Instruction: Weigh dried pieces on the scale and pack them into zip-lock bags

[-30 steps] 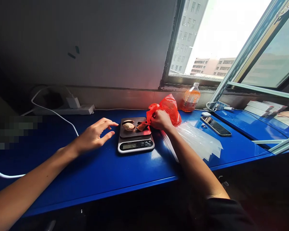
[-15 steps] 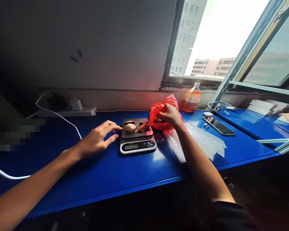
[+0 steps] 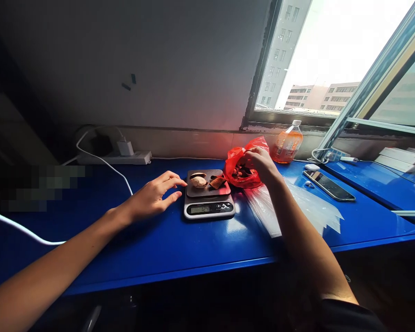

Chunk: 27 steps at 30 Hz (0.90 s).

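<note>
A small kitchen scale (image 3: 209, 200) stands on the blue table (image 3: 166, 244), its dark platform carrying a pale round piece (image 3: 199, 181) and a brown piece (image 3: 216, 183). My left hand (image 3: 155, 197) hovers open just left of the scale, fingers spread and pointing at it. My right hand (image 3: 261, 163) reaches into the mouth of a red plastic bag (image 3: 237, 173) right of the scale, fingers curled among dark pieces inside. What those fingers hold is hidden.
Clear plastic bags (image 3: 297, 210) lie under my right forearm. A phone (image 3: 329, 185), an orange drink bottle (image 3: 287, 145) and white boxes (image 3: 401, 159) sit to the right near the window. A power strip (image 3: 119, 158) with a white cable (image 3: 103, 161) is at the back left.
My right hand moved from gripping the outside of the red bag to reaching into its opening. The left hand stayed beside the scale. My view shifted left.
</note>
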Motion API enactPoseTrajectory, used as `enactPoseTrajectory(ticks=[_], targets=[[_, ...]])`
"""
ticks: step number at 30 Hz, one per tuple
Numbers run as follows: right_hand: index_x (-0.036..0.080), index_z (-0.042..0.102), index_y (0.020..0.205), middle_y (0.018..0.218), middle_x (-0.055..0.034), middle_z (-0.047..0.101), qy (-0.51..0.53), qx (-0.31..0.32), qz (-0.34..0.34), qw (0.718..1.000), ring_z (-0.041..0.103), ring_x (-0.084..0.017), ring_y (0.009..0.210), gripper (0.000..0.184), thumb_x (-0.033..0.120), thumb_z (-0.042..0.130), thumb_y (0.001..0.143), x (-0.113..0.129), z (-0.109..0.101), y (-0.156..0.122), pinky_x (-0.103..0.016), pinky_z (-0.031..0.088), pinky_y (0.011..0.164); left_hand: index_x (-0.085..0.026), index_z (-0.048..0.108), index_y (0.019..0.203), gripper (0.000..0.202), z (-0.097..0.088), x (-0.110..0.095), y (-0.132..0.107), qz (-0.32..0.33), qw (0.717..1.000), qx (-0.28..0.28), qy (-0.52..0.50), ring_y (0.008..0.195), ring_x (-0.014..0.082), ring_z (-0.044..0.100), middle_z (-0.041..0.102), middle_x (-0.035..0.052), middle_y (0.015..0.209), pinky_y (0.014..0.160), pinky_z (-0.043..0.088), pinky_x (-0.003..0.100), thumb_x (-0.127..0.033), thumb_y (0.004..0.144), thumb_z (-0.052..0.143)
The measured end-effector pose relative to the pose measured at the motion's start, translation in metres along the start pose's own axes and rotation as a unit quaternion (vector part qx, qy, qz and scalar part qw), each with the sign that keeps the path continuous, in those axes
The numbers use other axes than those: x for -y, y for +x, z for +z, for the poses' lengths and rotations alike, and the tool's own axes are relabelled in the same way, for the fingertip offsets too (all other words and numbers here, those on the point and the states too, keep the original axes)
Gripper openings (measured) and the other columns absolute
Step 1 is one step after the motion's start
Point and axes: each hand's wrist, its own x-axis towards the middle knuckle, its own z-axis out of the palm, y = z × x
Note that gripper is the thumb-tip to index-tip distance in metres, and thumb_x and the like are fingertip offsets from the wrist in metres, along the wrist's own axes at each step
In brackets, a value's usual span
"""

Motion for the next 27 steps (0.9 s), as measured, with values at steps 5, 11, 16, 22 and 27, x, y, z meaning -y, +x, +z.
enactPoseTrajectory(ticks=[5,11,16,22,27], targets=[[0.019,0.050,0.080,0.088,-0.0078,0.068,0.164,-0.002,0.071,0.984,0.066,-0.018,0.081,0.018,0.030,0.036,0.076,0.004,-0.008,0.004,-0.030,0.051,0.070,-0.024,0.058,0.116,0.032,-0.002,-0.003,-0.001,-0.006,1.000,0.005,0.001,0.098,0.0217,0.057,0.052,0.0072,0.118,0.061,0.050,0.026,-0.041,0.091,0.044],[0.022,0.042,0.074,0.078,-0.0067,0.063,0.267,-0.032,0.080,0.960,0.065,-0.021,0.084,0.021,0.041,0.035,0.079,0.007,-0.008,0.007,-0.035,0.053,0.071,-0.024,0.060,0.113,0.031,-0.002,0.000,-0.002,0.006,1.000,0.005,-0.002,0.101,0.0220,0.057,0.054,0.0068,0.116,0.076,0.052,0.030,-0.039,0.091,0.044],[0.022,0.040,0.080,0.081,-0.0026,0.059,0.339,-0.076,0.051,0.937,0.063,-0.016,0.080,0.017,0.029,0.050,0.068,0.015,-0.003,0.004,-0.032,0.054,0.075,-0.026,0.059,0.114,0.030,-0.002,0.000,-0.003,-0.008,1.000,0.016,-0.006,0.100,0.0209,0.058,0.054,0.0065,0.117,0.067,0.051,0.026,-0.038,0.092,0.043],[0.025,0.043,0.102,0.088,0.0023,0.060,0.353,-0.093,0.036,0.930,0.061,-0.012,0.073,0.046,0.023,0.058,0.059,0.018,-0.004,-0.001,-0.029,0.053,0.068,-0.026,0.060,0.114,0.031,-0.002,0.000,-0.004,-0.011,1.000,0.013,-0.011,0.094,0.0206,0.059,0.054,0.0067,0.117,0.061,0.050,0.025,-0.040,0.091,0.044],[0.025,0.049,0.115,0.094,-0.0004,0.064,0.297,-0.002,0.002,0.955,0.061,-0.013,0.076,0.052,0.028,0.052,0.063,0.025,-0.008,-0.009,-0.026,0.050,0.066,-0.026,0.059,0.114,0.030,-0.003,0.000,-0.003,-0.012,1.000,0.018,-0.003,0.097,0.0203,0.058,0.054,0.0059,0.117,0.064,0.049,0.025,-0.039,0.091,0.043]])
